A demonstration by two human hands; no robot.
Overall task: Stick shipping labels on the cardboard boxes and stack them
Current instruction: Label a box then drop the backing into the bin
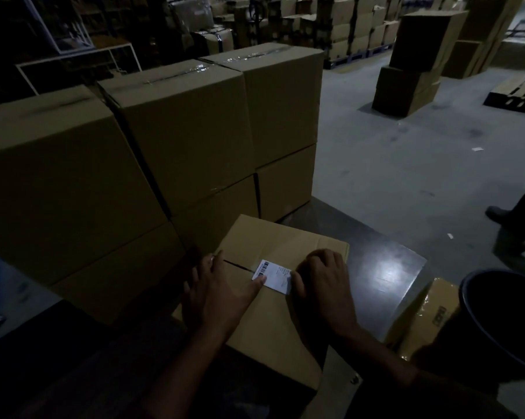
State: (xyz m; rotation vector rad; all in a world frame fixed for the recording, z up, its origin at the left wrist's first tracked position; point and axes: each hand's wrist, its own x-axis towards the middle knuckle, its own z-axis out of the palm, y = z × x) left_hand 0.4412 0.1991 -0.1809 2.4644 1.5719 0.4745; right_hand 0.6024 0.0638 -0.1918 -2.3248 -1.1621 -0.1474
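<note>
White label (274, 277) pressed onto cardboard box (285, 240) by both hands.

hands (222, 294): 2 | label (273, 276): 1 | stacked boxes (182, 131): 6 | bucket (503, 313): 1

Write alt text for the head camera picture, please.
Two hands press a white shipping label onto a cardboard box: left hand, right hand. Stacked boxes stand behind in a dim warehouse.

Label (274, 277) on box (281, 237): barcode, print too small to read.
</note>
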